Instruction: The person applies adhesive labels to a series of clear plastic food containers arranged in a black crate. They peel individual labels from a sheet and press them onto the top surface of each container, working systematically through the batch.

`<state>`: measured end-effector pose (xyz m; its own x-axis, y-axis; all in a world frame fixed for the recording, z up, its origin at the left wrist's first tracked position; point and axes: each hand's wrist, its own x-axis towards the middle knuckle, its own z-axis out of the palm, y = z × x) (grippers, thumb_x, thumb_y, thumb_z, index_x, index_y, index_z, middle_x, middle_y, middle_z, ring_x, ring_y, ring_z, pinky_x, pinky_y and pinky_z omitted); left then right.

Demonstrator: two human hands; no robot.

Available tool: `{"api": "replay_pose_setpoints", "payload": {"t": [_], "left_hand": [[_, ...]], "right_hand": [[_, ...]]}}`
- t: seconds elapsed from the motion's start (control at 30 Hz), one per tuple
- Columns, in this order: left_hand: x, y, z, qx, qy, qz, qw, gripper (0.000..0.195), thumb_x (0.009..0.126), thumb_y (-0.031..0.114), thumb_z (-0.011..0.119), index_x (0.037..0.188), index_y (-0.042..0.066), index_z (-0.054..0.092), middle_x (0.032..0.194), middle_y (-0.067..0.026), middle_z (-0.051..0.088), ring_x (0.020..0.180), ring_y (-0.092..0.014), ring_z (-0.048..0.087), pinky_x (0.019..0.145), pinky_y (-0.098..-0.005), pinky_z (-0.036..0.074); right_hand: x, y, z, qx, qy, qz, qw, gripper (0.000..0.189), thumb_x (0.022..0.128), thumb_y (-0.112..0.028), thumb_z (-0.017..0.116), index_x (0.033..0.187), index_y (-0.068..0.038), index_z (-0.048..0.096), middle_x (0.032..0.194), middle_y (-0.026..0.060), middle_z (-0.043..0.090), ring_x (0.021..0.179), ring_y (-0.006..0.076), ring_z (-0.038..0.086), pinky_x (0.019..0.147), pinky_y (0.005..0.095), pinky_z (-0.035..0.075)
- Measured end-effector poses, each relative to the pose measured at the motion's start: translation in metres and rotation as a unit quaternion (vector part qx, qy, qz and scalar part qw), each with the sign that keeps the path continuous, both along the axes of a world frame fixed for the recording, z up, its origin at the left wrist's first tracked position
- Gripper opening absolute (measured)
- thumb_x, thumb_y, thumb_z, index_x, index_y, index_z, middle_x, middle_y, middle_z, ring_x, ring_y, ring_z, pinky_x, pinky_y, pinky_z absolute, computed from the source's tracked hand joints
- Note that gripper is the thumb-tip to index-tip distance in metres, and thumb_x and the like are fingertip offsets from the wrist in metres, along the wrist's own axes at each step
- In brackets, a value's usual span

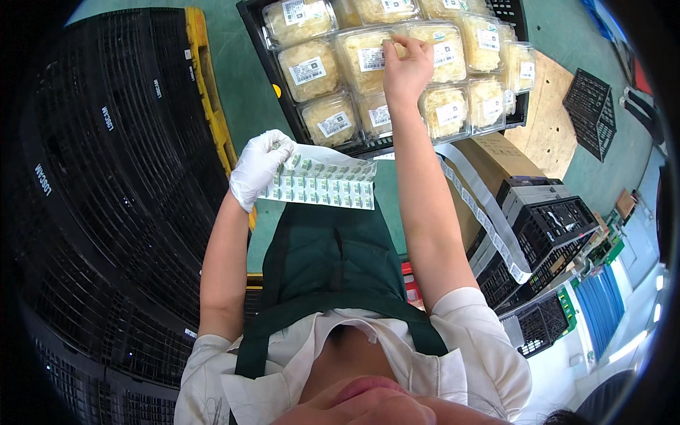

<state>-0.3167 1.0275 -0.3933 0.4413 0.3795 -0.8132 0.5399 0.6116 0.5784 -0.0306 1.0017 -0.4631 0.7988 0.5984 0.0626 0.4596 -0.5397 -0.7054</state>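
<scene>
My left hand point(261, 166), in a white glove, grips the left end of a sheet of small green-and-white stickers point(329, 183) in front of my apron. The sheet's upper part curls over. My bare right hand point(410, 66) reaches over clear plastic boxes of a pale yellow, shredded-looking food. Its thumb and index finger pinch together above a box in the middle point(366, 71), with a bit of green, seemingly one sticker, at the tips. Each nearby box, such as the left one point(309, 57), bears a white printed label. A black plastic crate point(287, 101) holds the boxes.
Tall stacks of black crates point(117, 159) stand at my left, beside a yellow pallet edge point(210, 90). On the right, a strip of labels point(486, 223) loops down past a cardboard box point(499, 154). Another black crate point(589, 109) lies on the green floor point(563, 26).
</scene>
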Motion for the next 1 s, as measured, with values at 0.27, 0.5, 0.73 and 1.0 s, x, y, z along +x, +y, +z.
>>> {"api": "replay_pose_setpoints", "payload": {"t": [0.27,0.5,0.73,1.0], "left_hand": [[-0.008,0.007,0.001,0.037,-0.035,0.014,0.999,0.012,0.098,0.012,0.060,0.090,0.005,0.065,0.076,0.0039,0.060,0.069,-0.004,0.053,0.063,-0.0220,0.042],[-0.014,0.022,0.010,0.032,0.006,0.019,0.999,0.011,0.096,0.012,0.062,0.091,0.003,0.066,0.078,0.0011,0.063,0.070,-0.005,0.055,0.063,-0.0239,0.045],[-0.028,0.029,-0.004,0.021,-0.013,0.049,0.998,0.011,0.097,0.013,0.062,0.092,0.005,0.066,0.080,0.0023,0.063,0.073,-0.005,0.056,0.067,-0.0230,0.045],[-0.034,0.033,-0.016,0.006,-0.033,0.057,0.998,0.009,0.097,0.012,0.063,0.092,0.004,0.066,0.081,0.0023,0.064,0.075,-0.006,0.058,0.069,-0.0231,0.047]], "right_hand": [[-0.010,-0.042,0.012,-0.120,-0.271,0.255,0.920,0.036,0.088,-0.009,0.064,0.123,-0.011,0.062,0.129,0.0086,0.064,0.121,0.0295,0.056,0.107,0.0511,0.035],[-0.052,-0.045,0.123,-0.073,0.307,0.451,0.835,0.030,0.085,-0.005,0.069,0.115,-0.006,0.066,0.116,0.0109,0.069,0.112,0.0303,0.063,0.097,0.0413,0.047],[-0.044,-0.044,0.128,-0.143,0.290,0.479,0.816,0.021,0.082,0.003,0.069,0.102,-0.003,0.071,0.098,0.0115,0.073,0.090,0.0263,0.071,0.080,0.0327,0.056],[-0.047,-0.036,0.135,-0.172,0.279,0.482,0.813,0.017,0.082,0.000,0.072,0.098,-0.005,0.072,0.087,0.0095,0.073,0.076,0.0243,0.072,0.069,0.0313,0.056]]}}
